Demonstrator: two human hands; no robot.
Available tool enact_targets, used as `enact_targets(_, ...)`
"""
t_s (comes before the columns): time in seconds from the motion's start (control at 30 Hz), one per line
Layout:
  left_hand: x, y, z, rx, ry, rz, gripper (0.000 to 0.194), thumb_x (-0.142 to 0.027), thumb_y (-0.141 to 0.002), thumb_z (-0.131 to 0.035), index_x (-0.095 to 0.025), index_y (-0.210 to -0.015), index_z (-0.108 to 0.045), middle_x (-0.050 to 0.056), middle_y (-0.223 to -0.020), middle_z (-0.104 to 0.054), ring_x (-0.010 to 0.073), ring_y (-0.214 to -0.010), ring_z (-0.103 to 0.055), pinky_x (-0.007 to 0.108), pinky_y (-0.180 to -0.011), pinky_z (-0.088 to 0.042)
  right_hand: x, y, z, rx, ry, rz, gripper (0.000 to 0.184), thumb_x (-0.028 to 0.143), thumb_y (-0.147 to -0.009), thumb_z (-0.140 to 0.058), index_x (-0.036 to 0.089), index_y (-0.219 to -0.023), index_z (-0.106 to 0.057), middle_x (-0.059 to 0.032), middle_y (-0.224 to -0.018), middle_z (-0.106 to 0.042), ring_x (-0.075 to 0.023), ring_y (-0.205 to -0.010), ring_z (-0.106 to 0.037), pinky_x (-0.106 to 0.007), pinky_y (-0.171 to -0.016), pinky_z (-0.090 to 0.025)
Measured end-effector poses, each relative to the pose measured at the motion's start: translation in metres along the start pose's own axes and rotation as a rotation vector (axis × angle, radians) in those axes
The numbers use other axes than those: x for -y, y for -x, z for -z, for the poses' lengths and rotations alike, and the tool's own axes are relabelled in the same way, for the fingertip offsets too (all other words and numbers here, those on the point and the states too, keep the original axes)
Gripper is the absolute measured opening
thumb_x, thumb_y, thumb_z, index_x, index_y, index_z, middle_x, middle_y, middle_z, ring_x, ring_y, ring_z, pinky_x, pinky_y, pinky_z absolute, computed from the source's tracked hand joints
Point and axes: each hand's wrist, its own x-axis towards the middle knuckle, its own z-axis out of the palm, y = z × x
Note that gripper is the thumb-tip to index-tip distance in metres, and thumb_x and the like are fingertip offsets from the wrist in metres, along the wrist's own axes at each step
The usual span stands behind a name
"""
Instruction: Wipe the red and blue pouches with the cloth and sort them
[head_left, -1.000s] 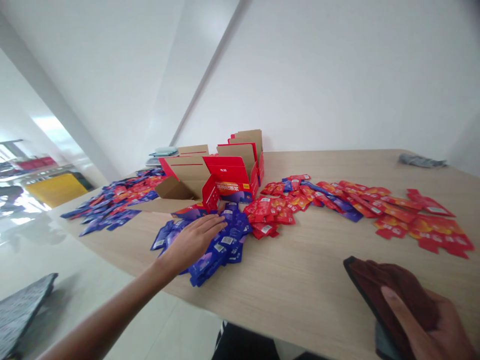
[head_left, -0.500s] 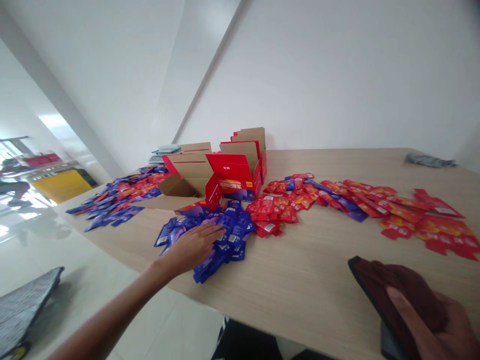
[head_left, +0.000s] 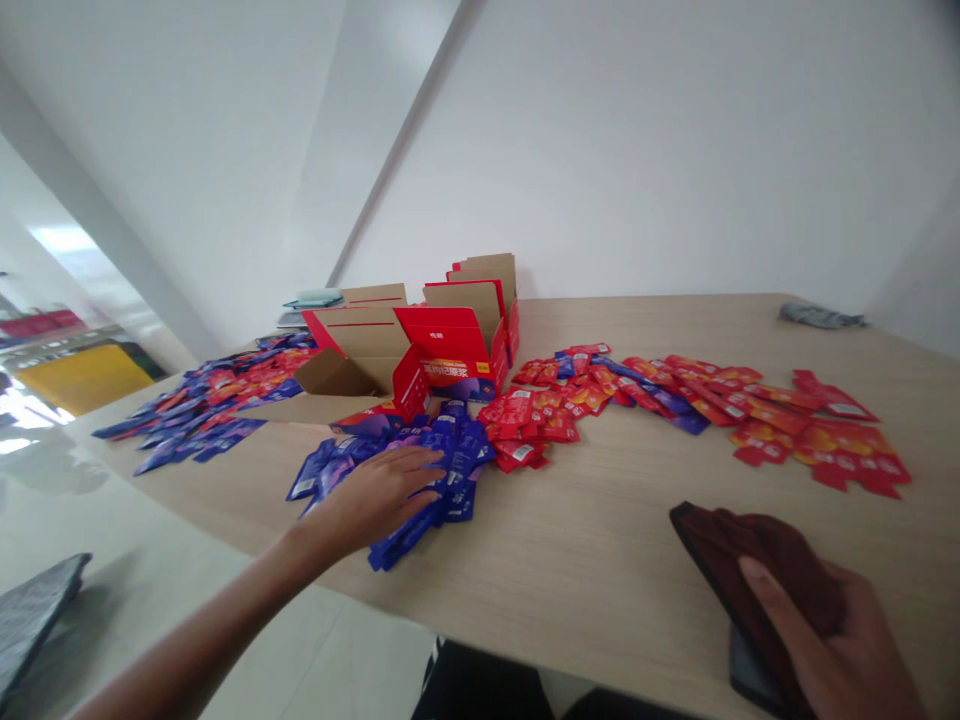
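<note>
My left hand (head_left: 390, 498) reaches over a heap of blue sachets (head_left: 459, 470), with its fingers stretched out and somewhat apart. The palm hides part of the heap, and nothing shows in its grip. At the lower right, my right hand (head_left: 832, 640) is closed around a dark brown, wallet-like thing (head_left: 780, 560) with a black edge; a grey piece sticks out beneath it. Beside the blue heap lie red sachets (head_left: 525, 420). Just behind stands an open red cardboard box (head_left: 409, 385), its flaps folded out.
More red boxes (head_left: 454, 365) with raised flaps stand behind. Mixed sachets (head_left: 225, 390) cover the table's left end, and a row of red and orange sachets (head_left: 757, 400) runs right. A grey cloth (head_left: 821, 316) lies near the wall. The table edge (head_left: 360, 602) is close in front.
The view has turned slightly right, so the table's things sit further left. My left hand's fingers have spread a little more over the blue sachets. My right hand keeps its hold.
</note>
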Motion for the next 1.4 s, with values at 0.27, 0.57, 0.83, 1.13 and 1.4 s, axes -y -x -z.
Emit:
enact_targets(0.27, -0.111, -0.146, 0.031, -0.082, 0.039, -0.264, 0.041, -0.036, -0.110, -0.042, -0.017, -0.083, -0.066, 0.004, -0.074, -0.069, 0.0164, -0.069, -0.067, 0.027, -0.068, -0.051, 0.028, 0.022, 0.002, 0.250, -0.184, 0.093, 0.051, 0.067, -0.072, -0.075, 0.025, -0.097, -0.062, 0.0007, -0.083, -0.072, -0.0247, -0.077, -0.068, -0.033, -0.067, -0.052)
enact_targets(0.57, -0.157, -0.323, -0.082, 0.016, -0.105, -0.268, 0.028, -0.034, -0.100, -0.065, -0.014, -0.121, -0.067, 0.011, -0.122, -0.068, 0.0259, -0.111, -0.067, 0.045, -0.095, -0.056, 0.024, 0.018, 0.003, 0.524, -0.262, 0.118, 0.039, 0.059, -0.083, -0.070, 0.025, -0.097, -0.059, 0.0005, -0.086, -0.071, -0.0207, -0.079, -0.065, -0.029, -0.074, -0.050)
enact_targets(0.83, -0.191, -0.398, -0.141, -0.063, -0.197, -0.292, 0.036, -0.034, -0.101, -0.066, -0.017, -0.132, -0.061, 0.011, -0.135, -0.061, 0.0270, -0.118, -0.064, 0.049, -0.098, -0.056, 0.025, 0.014, 0.003, 0.560, -0.285, 0.159, 0.032, 0.051, -0.081, -0.069, 0.025, -0.093, -0.056, 0.0023, -0.080, -0.066, -0.0178, -0.073, -0.061, -0.026, -0.069, -0.046)
enact_targets(1.13, -0.208, -0.426, -0.161, -0.077, -0.311, -0.287, 0.035, -0.035, -0.101, -0.067, -0.016, -0.130, -0.062, 0.011, -0.133, -0.062, 0.0264, -0.116, -0.065, 0.048, -0.097, -0.057, 0.031, 0.016, 0.010, 0.582, -0.286, 0.124, 0.027, 0.044, -0.080, -0.070, 0.026, -0.093, -0.055, 0.0036, -0.082, -0.066, -0.0169, -0.075, -0.060, -0.026, -0.071, -0.044)
enact_targets(1.4, -0.201, -0.423, -0.159, -0.121, -0.243, -0.313, 0.034, -0.035, -0.100, -0.067, -0.016, -0.129, -0.063, 0.011, -0.132, -0.063, 0.0263, -0.116, -0.065, 0.048, -0.097, -0.056, 0.027, 0.014, 0.008, 0.594, -0.245, 0.139, 0.025, 0.042, -0.082, -0.071, 0.026, -0.093, -0.055, 0.0044, -0.082, -0.064, -0.0165, -0.074, -0.060, -0.025, -0.070, -0.044)
